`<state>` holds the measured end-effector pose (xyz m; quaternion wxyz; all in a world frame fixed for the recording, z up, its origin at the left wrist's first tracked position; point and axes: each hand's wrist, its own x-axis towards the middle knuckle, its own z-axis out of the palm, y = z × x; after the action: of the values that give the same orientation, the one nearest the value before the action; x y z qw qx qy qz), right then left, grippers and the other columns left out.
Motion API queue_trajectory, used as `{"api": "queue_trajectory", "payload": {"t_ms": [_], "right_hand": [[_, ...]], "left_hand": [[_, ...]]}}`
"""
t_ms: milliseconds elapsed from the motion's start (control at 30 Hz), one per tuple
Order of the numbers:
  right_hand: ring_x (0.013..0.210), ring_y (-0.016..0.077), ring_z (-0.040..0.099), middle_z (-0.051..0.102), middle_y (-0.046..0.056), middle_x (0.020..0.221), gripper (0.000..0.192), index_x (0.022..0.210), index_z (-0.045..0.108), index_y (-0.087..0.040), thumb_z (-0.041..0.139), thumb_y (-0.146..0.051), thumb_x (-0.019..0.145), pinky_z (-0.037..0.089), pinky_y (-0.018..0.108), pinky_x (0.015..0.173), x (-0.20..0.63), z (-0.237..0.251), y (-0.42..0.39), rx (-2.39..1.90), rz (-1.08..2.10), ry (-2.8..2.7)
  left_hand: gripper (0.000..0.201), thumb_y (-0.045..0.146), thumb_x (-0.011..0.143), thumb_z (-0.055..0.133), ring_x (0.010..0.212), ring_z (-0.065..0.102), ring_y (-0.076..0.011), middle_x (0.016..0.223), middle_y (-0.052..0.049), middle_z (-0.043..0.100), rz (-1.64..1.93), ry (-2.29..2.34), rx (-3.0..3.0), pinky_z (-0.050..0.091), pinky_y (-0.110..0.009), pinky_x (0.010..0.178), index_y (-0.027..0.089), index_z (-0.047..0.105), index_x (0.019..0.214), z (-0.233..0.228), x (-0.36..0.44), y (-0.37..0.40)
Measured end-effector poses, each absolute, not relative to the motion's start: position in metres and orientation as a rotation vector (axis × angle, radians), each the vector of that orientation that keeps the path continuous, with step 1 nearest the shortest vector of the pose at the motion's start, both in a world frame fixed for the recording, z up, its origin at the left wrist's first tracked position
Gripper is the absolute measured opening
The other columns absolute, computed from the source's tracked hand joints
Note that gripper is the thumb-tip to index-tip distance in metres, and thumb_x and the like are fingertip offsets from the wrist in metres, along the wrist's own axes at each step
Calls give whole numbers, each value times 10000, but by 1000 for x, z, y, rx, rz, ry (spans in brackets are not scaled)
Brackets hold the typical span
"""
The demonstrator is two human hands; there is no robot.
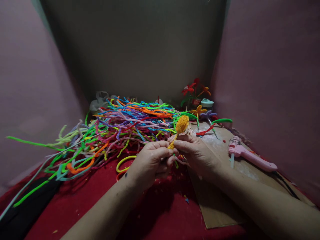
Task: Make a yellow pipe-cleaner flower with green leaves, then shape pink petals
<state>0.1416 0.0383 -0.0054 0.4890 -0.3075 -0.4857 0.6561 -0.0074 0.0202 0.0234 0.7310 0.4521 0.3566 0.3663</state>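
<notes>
Red cloth covers the desk (160, 213); left hand (150, 161) and right hand (197, 153) pinch the yellow pipe-cleaner bud (181, 125) by its stem with their fingers, steadying it upright.

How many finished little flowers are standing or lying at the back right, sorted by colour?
Red flower: 1
Orange flower: 1
Yellow flower: 1
Purple flower: 1
Total: 4
The yellow fuzzy piece held by the left hand and right hand is not counted.

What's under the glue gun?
The glue gun lies on a cardboard sheet, which lies on red cloth. What is beneath the cardboard is covered.
</notes>
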Motion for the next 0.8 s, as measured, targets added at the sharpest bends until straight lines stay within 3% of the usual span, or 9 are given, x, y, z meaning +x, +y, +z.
{"api": "queue_trajectory", "payload": {"t_ms": [233,433,800], "right_hand": [[625,118,481,561,14,701,129,765,651,-170,674,-289,722,398,276,604,140,-7,39,-698,1584,-1186],[669,113,478,550,3,735,66,735,647,-166,643,-230,751,399,281,672,138,-7,38,-645,1550,-1194],[671,113,488,545,-3,732,66,719,631,-157,647,-218,736,397,276,652,137,-5,36,-652,1571,-1186]], "left_hand": [[101,200,711,548,320,228,-12,426,74,386,861,892,1120,138,-142,328,132,567,783,21,-1,21],[83,216,664,564,343,263,-18,432,66,406,907,972,1195,163,-149,342,143,539,695,21,0,19],[95,161,586,489,322,241,-27,385,70,371,910,1007,1152,141,-160,335,148,551,657,18,0,21]]}}
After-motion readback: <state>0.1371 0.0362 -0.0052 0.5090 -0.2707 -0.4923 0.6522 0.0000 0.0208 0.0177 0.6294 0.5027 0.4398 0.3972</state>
